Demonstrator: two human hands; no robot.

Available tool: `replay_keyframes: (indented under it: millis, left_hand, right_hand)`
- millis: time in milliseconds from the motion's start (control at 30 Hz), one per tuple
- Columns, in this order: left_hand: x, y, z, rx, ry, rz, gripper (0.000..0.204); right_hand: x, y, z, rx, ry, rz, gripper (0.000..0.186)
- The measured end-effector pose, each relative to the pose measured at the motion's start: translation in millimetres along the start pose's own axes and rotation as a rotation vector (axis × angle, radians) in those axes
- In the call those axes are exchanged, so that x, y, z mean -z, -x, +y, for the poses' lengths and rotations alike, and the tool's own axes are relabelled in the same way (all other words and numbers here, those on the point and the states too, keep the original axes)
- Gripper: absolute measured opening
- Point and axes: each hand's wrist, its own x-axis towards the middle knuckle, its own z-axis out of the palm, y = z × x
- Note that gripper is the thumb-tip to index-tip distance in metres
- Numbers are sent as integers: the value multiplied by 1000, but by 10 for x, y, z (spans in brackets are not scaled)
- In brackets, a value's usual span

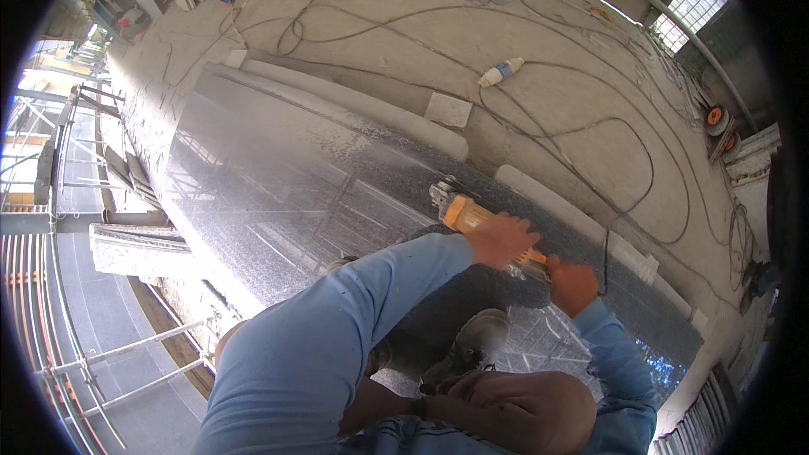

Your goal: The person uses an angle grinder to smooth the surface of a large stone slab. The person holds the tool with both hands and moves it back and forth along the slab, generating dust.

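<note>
An orange angle grinder [472, 216] lies across the far edge area of a dark, polished stone slab [278, 194], its metal head pointing to the left. My left hand [502, 240] is wrapped over the grinder's body from above. At its rear end, my right hand [573, 285] is closed around the tail of the tool, where a dark cord leads off. The grinder's disc is mostly hidden, and I cannot tell whether it touches the slab. Below my hands, a shoe [482, 335] rests on the slab between my bent knees.
Pale stone strips [362, 105] run along the slab's far side, with a small pale block [448, 109] beside them. Long black cables [649, 160] loop over the dusty floor, passing a white-and-yellow bottle-shaped object [500, 72]. Metal racks [126, 354] stand at the left.
</note>
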Motion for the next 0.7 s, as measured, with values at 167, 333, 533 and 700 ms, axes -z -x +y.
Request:
replay_keyframes:
  millis: [167, 333, 533, 700]
  left_hand:
    - [-17, 5, -74, 6, -34, -13, 66]
    - [-5, -48, 77, -32, -33, 38, 72]
    - [-29, -166, 305, -56, -5, 50, 70]
    - [-38, -163, 291, -41, 21, 31, 70]
  right_hand:
    - [47, -80, -59, -7, -8, -8, 15]
    - [115, 103, 18, -16, 13, -18, 19]
    - [215, 371, 98, -34, 33, 2, 21]
    - [139, 368, 108, -50, -15, -1, 19]
